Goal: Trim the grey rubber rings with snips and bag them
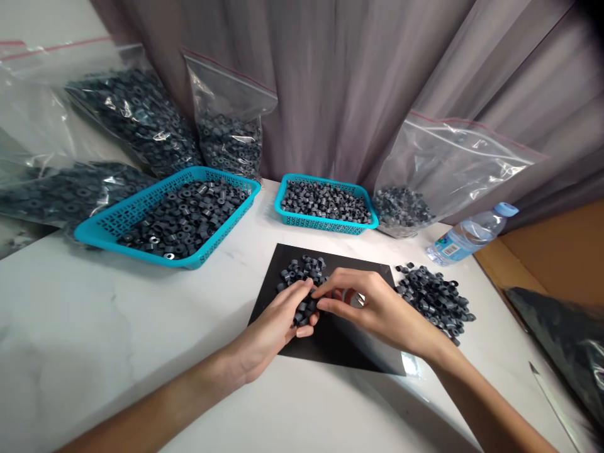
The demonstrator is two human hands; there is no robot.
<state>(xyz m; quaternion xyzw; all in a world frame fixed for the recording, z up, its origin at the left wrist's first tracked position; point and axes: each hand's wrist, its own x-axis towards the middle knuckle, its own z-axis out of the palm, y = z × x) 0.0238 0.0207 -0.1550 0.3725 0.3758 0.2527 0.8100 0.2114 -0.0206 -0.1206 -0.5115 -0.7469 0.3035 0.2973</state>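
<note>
My left hand (278,318) is cupped round a handful of small dark grey ring-shaped parts (306,309), above a black sheet (330,343). Thumb and forefinger of my right hand (365,305) are pinched together at those parts; whatever is between the fingertips is too small to name. A metal tip shows beneath my right palm. Behind my left hand, more grey parts (302,269) lie on the sheet. To the right of the sheet a larger pile of grey parts (434,302) rests on the white table (189,327).
Two blue baskets (189,259) (330,223) of grey parts stand further back. Clear bags (231,138) of parts lean behind them. A bag (406,207), a water bottle (469,236) and a cardboard box (557,251) are at the right.
</note>
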